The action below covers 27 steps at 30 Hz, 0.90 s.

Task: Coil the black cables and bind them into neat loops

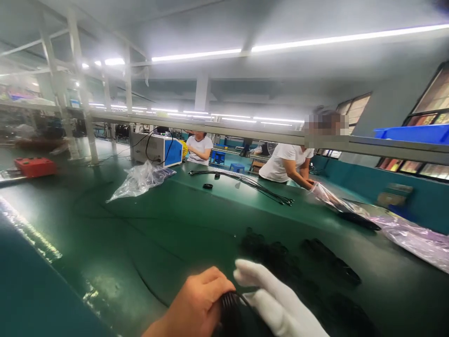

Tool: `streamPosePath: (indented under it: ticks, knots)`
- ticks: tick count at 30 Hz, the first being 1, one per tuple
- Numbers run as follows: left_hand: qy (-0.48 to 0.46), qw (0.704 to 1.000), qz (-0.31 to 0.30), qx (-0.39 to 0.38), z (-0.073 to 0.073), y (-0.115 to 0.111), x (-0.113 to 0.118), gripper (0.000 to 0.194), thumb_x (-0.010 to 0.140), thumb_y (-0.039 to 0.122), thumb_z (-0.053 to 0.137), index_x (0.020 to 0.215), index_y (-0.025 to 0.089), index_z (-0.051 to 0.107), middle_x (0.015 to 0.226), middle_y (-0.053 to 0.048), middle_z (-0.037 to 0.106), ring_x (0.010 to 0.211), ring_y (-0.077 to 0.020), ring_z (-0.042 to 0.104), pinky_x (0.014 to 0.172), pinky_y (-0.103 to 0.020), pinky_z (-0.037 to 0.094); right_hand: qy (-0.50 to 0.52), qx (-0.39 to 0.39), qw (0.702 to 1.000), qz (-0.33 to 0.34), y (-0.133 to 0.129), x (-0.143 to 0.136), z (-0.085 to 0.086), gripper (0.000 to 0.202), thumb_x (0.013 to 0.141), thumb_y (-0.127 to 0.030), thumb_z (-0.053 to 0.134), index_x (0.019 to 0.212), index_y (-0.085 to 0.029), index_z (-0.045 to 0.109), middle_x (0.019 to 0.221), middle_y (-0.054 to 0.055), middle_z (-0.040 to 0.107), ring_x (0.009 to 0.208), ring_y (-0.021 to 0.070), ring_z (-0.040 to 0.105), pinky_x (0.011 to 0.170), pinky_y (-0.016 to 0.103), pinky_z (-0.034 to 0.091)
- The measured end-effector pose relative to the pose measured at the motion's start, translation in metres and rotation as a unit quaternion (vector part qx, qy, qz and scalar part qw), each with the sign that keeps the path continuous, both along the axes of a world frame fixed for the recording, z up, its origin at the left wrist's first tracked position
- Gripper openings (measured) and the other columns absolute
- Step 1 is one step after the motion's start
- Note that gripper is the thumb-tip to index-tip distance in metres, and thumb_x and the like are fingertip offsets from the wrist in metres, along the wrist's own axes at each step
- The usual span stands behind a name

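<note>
A coil of black cable stands at the bottom centre of the head view, its loops bunched side by side. My bare left hand is closed around the left side of the coil. My right hand, in a white glove, is at the coil's right side with thumb and fingers stretched and apart. One strand of the coil runs close to its thumb; whether they touch I cannot tell. A loose length of black cable trails on the green table left of my left hand. The coil's lower part is cut off by the frame.
Dark cable coils lie on the green table to the right. Farther back are a bundle of straight cables, a clear plastic bag and a blue-white machine. Across the table, a co-worker handles plastic bags.
</note>
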State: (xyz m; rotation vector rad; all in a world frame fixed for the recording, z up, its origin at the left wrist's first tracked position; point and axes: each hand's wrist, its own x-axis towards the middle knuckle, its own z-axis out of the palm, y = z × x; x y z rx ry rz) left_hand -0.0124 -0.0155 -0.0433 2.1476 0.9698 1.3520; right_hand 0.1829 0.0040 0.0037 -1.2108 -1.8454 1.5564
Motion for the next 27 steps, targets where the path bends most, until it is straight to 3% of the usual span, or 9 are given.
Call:
streamPosePath:
  ticks: [2,3,6,10,13,16,21,27]
  knots:
    - [0.019,1.000,-0.001,-0.025,0.004,-0.001,-0.002,0.028,0.083,0.012,0.039,0.089,0.015,0.066,0.080,-0.008,0.063,0.072,-0.0154,0.058,0.065,-0.022,0.045,-0.032,0.046,0.998,-0.015,0.000,-0.008,-0.008,0.066,0.073,-0.042,0.069,0.133,-0.030,0.046,0.126,0.006,0.055,0.112,0.0288,0.051,0.091,0.036,0.040]
    - [0.026,0.999,0.001,-0.037,0.006,-0.002,-0.003,0.029,0.082,0.011,0.038,0.089,0.015,0.066,0.081,-0.008,0.063,0.073,-0.0157,0.058,0.066,-0.023,0.045,-0.023,0.048,0.998,0.019,0.000,-0.012,-0.012,0.069,0.070,-0.037,0.072,0.133,-0.029,0.046,0.122,0.006,0.057,0.109,0.0285,0.052,0.092,0.037,0.040]
    - [0.047,0.996,0.002,-0.070,0.011,-0.004,-0.005,0.030,0.080,0.012,0.038,0.089,0.015,0.067,0.079,-0.007,0.061,0.072,-0.0157,0.057,0.064,-0.023,0.044,0.083,-0.025,0.988,0.125,0.004,-0.026,-0.020,0.060,0.066,-0.027,0.071,0.123,-0.022,0.053,0.099,0.003,0.063,0.095,0.0240,0.058,0.084,0.035,0.045]
    - [0.047,0.992,0.027,-0.114,0.014,-0.004,-0.008,0.031,0.081,0.012,0.039,0.089,0.017,0.068,0.082,-0.006,0.061,0.074,-0.0158,0.057,0.067,-0.023,0.043,0.171,-0.094,0.976,0.093,0.007,-0.040,-0.023,0.044,0.055,-0.023,0.078,0.094,-0.015,0.060,0.080,0.002,0.061,0.079,0.0203,0.060,0.066,0.029,0.048]
    - [0.017,0.977,0.085,-0.195,0.018,-0.004,-0.008,0.032,0.079,0.012,0.045,0.101,0.022,0.066,0.088,-0.002,0.063,0.079,-0.0150,0.058,0.073,-0.023,0.043,0.252,-0.201,0.941,0.106,0.003,-0.046,-0.024,0.042,0.064,-0.032,0.075,0.097,-0.013,0.057,0.080,0.006,0.059,0.074,0.0177,0.059,0.061,0.028,0.048]
    - [0.021,0.959,0.122,-0.256,0.019,-0.002,-0.006,0.038,0.077,0.014,0.050,0.112,0.024,0.061,0.077,0.003,0.064,0.070,-0.0135,0.057,0.066,-0.022,0.041,0.328,-0.252,0.902,0.126,0.001,-0.046,-0.028,0.040,0.073,-0.040,0.069,0.097,-0.009,0.059,0.085,0.008,0.054,0.075,0.0144,0.055,0.062,0.025,0.048]
    - [0.063,0.943,0.168,-0.279,0.012,0.006,-0.002,0.035,0.072,0.010,0.049,0.102,0.021,0.064,0.068,0.004,0.062,0.061,-0.0127,0.054,0.058,-0.022,0.038,0.310,-0.249,0.909,0.122,0.005,-0.046,-0.041,0.041,0.073,-0.039,0.071,0.097,-0.007,0.061,0.081,0.006,0.052,0.072,0.0127,0.053,0.061,0.024,0.048]
    - [-0.016,0.909,0.171,-0.380,-0.004,0.009,0.008,0.026,0.067,0.008,0.046,0.087,0.020,0.058,0.063,0.005,0.057,0.049,-0.0107,0.052,0.046,-0.020,0.037,0.303,-0.231,0.920,0.090,0.004,-0.052,-0.049,0.040,0.071,-0.039,0.071,0.089,-0.004,0.062,0.076,0.008,0.055,0.070,0.0157,0.058,0.056,0.025,0.050]
